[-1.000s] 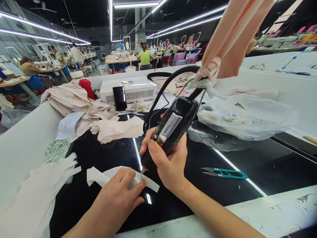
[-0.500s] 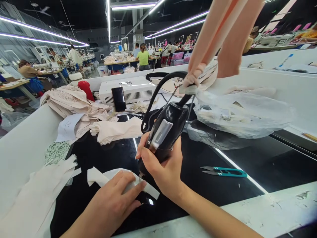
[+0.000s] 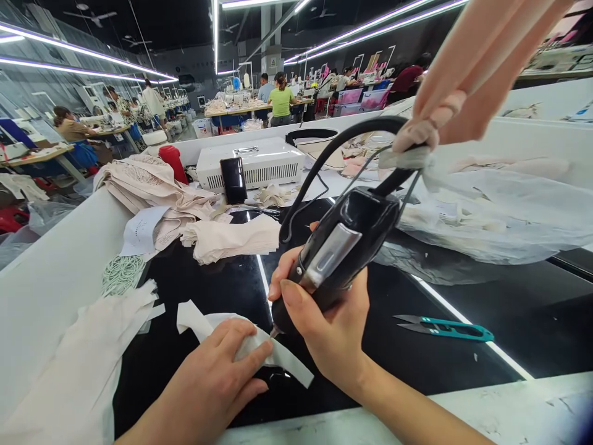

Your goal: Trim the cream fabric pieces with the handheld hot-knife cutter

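Observation:
My right hand (image 3: pixel 331 315) is closed around a black corded handheld tool (image 3: pixel 345 238) with a silver plate on its side. The tool leans to the right, and its pointed metal tip comes down at the white fabric strip (image 3: pixel 291 361), beside my left fingertips. Whether the tip touches the fabric I cannot tell. My left hand (image 3: pixel 222 371) lies over the strip with fingers stretched out, pressing it on the glossy black tabletop (image 3: pixel 194 402). Part of the strip is hidden under that hand. Pink cloth straps (image 3: pixel 467 80) are tied around the tool's cable end.
Teal thread snips (image 3: pixel 445 327) lie to the right. Fabric stacks (image 3: pixel 236 238), a phone (image 3: pixel 233 180), a white vented box (image 3: pixel 278 161) and a red bottle (image 3: pixel 172 164) stand behind. Pale green cords (image 3: pixel 123 272) lie left; a clear plastic bag (image 3: pixel 500 216) lies right. Other people work beyond.
The whole view has shifted, so most things appear farther right. The tool's upper end leans more to the right, while its tip stays near my left fingertips. My left hand stays on the strip.

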The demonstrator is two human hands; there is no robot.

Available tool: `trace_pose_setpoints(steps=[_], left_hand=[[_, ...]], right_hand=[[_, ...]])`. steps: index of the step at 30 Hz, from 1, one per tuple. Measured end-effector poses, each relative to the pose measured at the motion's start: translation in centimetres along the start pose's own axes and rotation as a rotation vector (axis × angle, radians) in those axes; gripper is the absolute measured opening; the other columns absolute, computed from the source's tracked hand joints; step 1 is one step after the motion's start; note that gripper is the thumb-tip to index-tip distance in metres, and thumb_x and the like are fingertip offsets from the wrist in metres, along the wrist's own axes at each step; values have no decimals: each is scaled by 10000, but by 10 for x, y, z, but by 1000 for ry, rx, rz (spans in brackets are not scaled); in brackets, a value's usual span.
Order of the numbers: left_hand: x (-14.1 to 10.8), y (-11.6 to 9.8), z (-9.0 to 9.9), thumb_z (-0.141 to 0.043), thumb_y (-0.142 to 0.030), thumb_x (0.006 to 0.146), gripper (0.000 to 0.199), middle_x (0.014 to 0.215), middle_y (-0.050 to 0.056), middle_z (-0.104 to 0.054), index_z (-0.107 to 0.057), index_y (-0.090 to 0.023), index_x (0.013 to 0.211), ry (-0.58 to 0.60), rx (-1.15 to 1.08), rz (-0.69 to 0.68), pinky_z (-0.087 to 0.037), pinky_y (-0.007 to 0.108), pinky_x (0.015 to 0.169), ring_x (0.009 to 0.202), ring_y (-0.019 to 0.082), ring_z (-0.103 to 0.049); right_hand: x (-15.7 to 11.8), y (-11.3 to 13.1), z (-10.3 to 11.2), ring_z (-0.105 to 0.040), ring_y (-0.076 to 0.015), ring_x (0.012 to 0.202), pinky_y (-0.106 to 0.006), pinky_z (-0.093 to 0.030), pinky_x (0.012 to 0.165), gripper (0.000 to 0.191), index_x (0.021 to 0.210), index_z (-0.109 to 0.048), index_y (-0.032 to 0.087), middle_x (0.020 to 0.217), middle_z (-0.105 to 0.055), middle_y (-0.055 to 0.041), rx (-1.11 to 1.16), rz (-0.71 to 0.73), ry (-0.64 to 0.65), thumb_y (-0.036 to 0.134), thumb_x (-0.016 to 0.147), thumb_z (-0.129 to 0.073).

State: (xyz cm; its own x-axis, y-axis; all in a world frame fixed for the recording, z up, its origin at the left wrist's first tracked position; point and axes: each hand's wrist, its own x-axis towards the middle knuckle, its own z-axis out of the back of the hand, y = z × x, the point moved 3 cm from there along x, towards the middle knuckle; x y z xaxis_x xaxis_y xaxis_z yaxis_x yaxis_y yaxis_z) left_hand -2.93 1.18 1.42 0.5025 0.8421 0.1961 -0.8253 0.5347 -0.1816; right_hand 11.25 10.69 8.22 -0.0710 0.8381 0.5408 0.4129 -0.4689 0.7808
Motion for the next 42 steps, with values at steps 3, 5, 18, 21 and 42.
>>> trace_pose_setpoints(steps=[3, 5, 18, 21, 42], left_hand=[[0, 0, 0, -739, -172, 946, 470, 1278, 153, -632, -574, -197, 1386, -12, -6, 8, -638, 463, 969, 1165, 310, -678], [0, 1, 0, -761, -166, 928, 489, 1267, 153, -629, -575, -198, 1379, -16, -18, 6, -646, 456, 948, 1146, 309, -684], [1, 1, -1, -803, -112, 877, 538, 1258, 145, -620, -579, -203, 1358, -36, -55, 19, -643, 441, 946, 1136, 300, -685], [1, 1, -1, -804, -134, 889, 524, 1262, 144, -627, -578, -205, 1356, -47, -48, 17, -639, 438, 954, 1137, 295, -686], [0, 6, 4, -500, -134, 1046, 286, 1238, 135, -690, -578, -139, 1320, -69, 233, 45, -632, 429, 856, 1035, 286, -696]], right_hand=[[5, -4, -3, -608, -120, 556, -273, -562, 536, 359, 1050, -468, 284, 760, -623, 71, 13, -1, -10, 187, 833, -737], [6, -7, -6, -607, -123, 554, -278, -555, 528, 359, 1046, -460, 285, 758, -624, 71, 14, -8, -4, 195, 834, -735], [4, -13, -8, -602, -125, 558, -300, -560, 551, 285, 1032, -484, 281, 789, -630, 56, -29, -2, -8, 217, 865, -706], [5, -14, -11, -606, -128, 555, -298, -563, 544, 331, 1049, -464, 288, 771, -635, 63, 17, -3, 9, 214, 853, -721], [12, 11, 15, -592, -131, 525, -285, -539, 481, 467, 995, -493, 297, 756, -663, 63, 70, -54, -53, 436, 800, -894]])
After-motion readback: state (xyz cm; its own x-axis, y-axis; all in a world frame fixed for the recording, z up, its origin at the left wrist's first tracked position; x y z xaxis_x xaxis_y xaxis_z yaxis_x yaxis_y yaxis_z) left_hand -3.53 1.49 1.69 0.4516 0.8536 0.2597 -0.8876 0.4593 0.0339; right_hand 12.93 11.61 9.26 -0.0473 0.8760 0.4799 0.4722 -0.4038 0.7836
